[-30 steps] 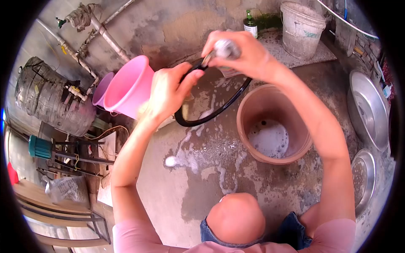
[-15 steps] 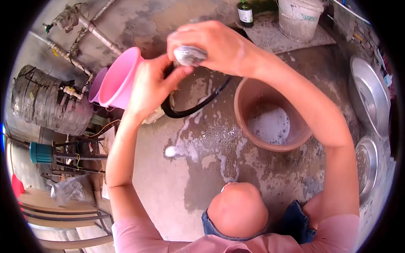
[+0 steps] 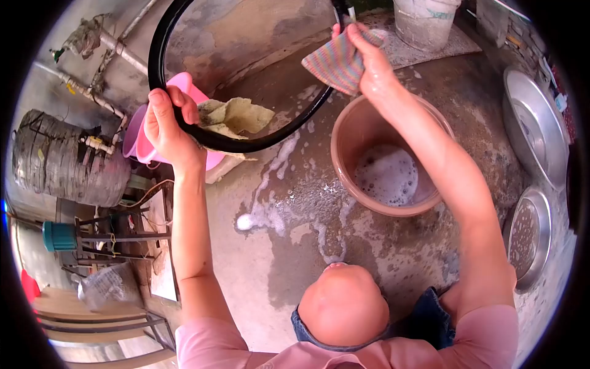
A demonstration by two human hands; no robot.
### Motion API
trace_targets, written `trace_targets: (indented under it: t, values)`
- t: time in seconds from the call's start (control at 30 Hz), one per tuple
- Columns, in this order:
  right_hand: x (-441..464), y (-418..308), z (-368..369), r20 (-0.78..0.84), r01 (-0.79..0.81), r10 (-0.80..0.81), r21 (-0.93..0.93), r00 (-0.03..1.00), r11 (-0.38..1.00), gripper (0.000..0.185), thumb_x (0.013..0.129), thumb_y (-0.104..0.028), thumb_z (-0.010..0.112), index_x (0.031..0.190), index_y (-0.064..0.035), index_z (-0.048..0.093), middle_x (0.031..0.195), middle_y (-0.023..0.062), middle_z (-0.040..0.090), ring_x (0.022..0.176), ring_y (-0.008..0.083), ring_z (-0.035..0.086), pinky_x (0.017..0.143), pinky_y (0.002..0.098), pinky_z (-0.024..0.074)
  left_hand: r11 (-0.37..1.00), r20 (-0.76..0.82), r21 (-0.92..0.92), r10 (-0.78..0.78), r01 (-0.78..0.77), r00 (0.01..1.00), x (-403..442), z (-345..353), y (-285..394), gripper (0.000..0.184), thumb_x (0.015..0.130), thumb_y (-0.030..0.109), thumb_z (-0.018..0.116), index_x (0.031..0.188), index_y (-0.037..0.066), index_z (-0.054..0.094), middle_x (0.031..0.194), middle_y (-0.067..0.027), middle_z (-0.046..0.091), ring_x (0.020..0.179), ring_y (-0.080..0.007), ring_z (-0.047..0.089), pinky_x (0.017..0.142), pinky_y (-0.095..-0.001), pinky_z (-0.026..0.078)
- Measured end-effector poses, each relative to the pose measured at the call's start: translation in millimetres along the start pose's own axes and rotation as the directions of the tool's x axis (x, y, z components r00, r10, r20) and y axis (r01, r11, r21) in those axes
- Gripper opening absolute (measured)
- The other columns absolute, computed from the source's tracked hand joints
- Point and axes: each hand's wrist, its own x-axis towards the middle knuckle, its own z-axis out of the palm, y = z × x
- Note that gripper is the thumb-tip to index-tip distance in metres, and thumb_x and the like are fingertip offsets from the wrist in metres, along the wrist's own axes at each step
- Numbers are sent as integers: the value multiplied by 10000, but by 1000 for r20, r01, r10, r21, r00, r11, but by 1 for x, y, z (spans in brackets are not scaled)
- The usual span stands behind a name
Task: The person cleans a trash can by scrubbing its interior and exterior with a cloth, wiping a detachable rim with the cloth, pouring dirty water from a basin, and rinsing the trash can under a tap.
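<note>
A large glossy black ring (image 3: 158, 46) is held up above the wet floor; what it belongs to I cannot make out. My left hand (image 3: 169, 123) is closed round its lower left part. In my right hand (image 3: 372, 64) is a striped, multicoloured cloth (image 3: 337, 63), pinched by its upper edge and hanging down. It is close to the ring's right side, and I cannot tell whether the cloth touches it. A crumpled yellowish cloth-like piece (image 3: 243, 117) shows beside my left hand, partly behind the ring. Below my right forearm stands a brown bucket (image 3: 344, 178) with foamy water (image 3: 390, 175).
Pink buckets (image 3: 198, 92) stand at the left, near wall pipes (image 3: 123, 49). A white bucket (image 3: 424, 24) is at the back right. Metal basins (image 3: 531, 237) lean along the right side. Suds (image 3: 246, 221) lie on the concrete floor, in front of my bent knee (image 3: 344, 301).
My hands have moved apart, the left one down and left, the right one to the right. The ring is raised further into view, and the striped cloth now hangs spread out.
</note>
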Motion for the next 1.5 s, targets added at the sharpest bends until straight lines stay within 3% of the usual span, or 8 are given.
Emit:
trace_targets:
  t: [0.27,0.43,0.6,0.9,1.03,1.17,1.27,1.5]
  values:
    - [-25,13,-66,-84,-324,317,-401,945,857,122,808,-128,598,903,-66,553,900,81,612,864,192,592,759,323,475,962,-182,-269,-106,54,978,22,26,-52,327,908,343,464,728,81,389,616,-30,403,542,-140,380,505,-257,336]
    - [-54,-43,-83,118,45,650,-991,750,127,185,733,-135,640,909,-83,616,870,85,640,794,212,606,720,337,476,985,-217,-58,-174,165,961,52,5,-76,288,933,292,417,746,74,394,667,-30,406,620,-156,392,610,-294,358]
    - [-67,-10,-123,-299,394,905,-826,301,-404,350,713,-199,637,1040,-80,591,1021,178,598,947,308,578,778,402,472,925,-191,120,-336,362,922,51,2,-71,277,921,276,458,756,57,417,674,-24,392,623,-144,393,603,-271,342]
    - [-196,42,-249,-542,233,689,-678,481,-697,641,740,-111,509,1335,-104,271,1063,292,523,975,377,539,867,407,420,556,-353,232,-717,798,602,-32,-99,31,309,927,320,433,760,60,421,587,-34,414,529,-114,389,480,-221,311]
    - [-180,16,-222,-722,-277,678,-685,138,-673,425,765,-176,558,1173,-87,481,926,142,587,819,250,575,778,376,469,369,-489,275,-742,888,459,-68,-143,92,333,938,321,402,733,59,422,579,-22,406,535,-104,390,506,-233,328]
    - [-144,-38,-121,-827,-951,555,-98,-85,-292,268,853,-252,514,1077,-106,521,833,60,546,712,173,521,788,413,480,299,-673,45,-696,953,250,-68,-163,144,329,933,327,414,715,81,407,577,-18,393,535,-101,382,493,-238,307]
    - [-129,-66,-74,-801,-938,593,265,-85,222,228,894,-278,478,991,-73,503,903,75,500,713,209,492,849,511,451,308,-700,-89,-696,947,160,-61,-155,156,337,927,341,421,700,92,412,570,-16,400,528,-105,382,485,-246,304]
    - [-138,-32,-88,-708,-1000,706,-2,11,14,189,822,-140,526,995,-65,520,851,27,521,807,147,538,792,403,502,161,-467,-70,-877,984,111,-46,-95,129,352,935,346,396,709,76,418,577,-25,439,514,-108,405,513,-235,364]
